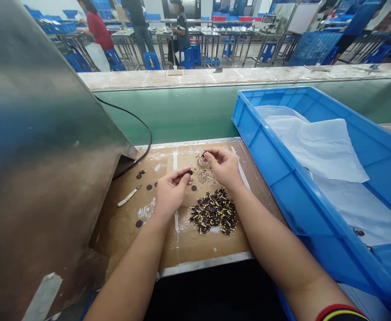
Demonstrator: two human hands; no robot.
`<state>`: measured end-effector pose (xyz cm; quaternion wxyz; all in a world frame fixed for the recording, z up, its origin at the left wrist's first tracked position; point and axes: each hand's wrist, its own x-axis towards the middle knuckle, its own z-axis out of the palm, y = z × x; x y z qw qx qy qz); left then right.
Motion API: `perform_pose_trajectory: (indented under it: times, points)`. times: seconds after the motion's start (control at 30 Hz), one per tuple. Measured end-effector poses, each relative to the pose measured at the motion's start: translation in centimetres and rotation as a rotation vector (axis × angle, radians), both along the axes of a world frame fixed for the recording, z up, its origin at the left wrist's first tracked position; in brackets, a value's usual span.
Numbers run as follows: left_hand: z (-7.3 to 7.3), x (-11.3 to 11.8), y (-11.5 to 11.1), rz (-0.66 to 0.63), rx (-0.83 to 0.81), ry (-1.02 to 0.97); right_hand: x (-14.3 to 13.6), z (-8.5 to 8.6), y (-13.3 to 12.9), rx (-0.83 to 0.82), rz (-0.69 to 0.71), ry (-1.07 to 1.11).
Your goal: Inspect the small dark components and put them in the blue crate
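My left hand (172,191) pinches a small dark round disc (189,172) between thumb and fingertips, above the brown work board. My right hand (225,167) is closed in a pinch just to its right. A tiny dark bit shows at those fingertips, too small to name. Beneath them is a clear round patch or ring (202,162) on the board. Below my right hand lies a pile of small black pieces with yellow ends (214,211). Loose dark discs (139,223) are scattered to the left, near a pale-handled small knife (129,196).
A large blue crate (265,151) with white sheets (322,147) stands on the right. A metal housing (48,133) rises on the left, with a black cable (145,122) looping from it. Behind the board runs a green belt (175,111). Other people are farther back.
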<state>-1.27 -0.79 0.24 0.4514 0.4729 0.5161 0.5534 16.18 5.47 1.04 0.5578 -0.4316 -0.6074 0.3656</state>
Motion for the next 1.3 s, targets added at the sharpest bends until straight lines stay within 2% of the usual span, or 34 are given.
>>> perform_pose_trajectory:
  times: [0.13, 0.23, 0.37, 0.5, 0.57, 0.7, 0.77, 0.9, 1.07, 1.3]
  points:
    - [-0.2, 0.0, 0.3, 0.075, 0.018, -0.099, -0.7, 1.0, -2.2, -0.248, 0.277, 0.216]
    - [-0.2, 0.1, 0.2, 0.120, 0.061, -0.103, -1.1, 1.3, -3.0, -0.317, 0.353, 0.290]
    - [0.3, 0.3, -0.4, 0.101, 0.125, -0.005, -1.5, 1.2, -3.2, -0.351, 0.366, 0.368]
    - [0.6, 0.5, -0.7, 0.154, 0.219, 0.102, -1.7, 1.1, -3.3, -0.388, 0.384, 0.434]
    - [0.7, 0.4, -0.6, 0.156, 0.201, -0.025, -1.9, 1.1, -3.4, -0.389, 0.354, 0.467]
    - [1.0, 0.1, -0.2, 0.088, 0.051, -0.494, -2.2, 1.3, -3.6, -0.292, 0.224, 0.424]
    - [1.2, -0.2, -0.1, 0.054, -0.010, -0.612, -2.3, 1.5, -3.9, -0.270, 0.216, 0.390]
    - [1.1, -0.6, -0.1, 0.015, -0.073, -0.712, -2.8, 1.5, -4.6, -0.276, 0.266, 0.391]
    - [0.9, -0.7, 0.0, 0.014, -0.054, -0.735, -3.2, 1.5, -5.0, -0.240, 0.365, 0.409]
    - [1.0, -0.7, 0.0, 0.022, -0.013, -0.732, -3.3, 1.3, -5.4, -0.125, 0.323, 0.305]
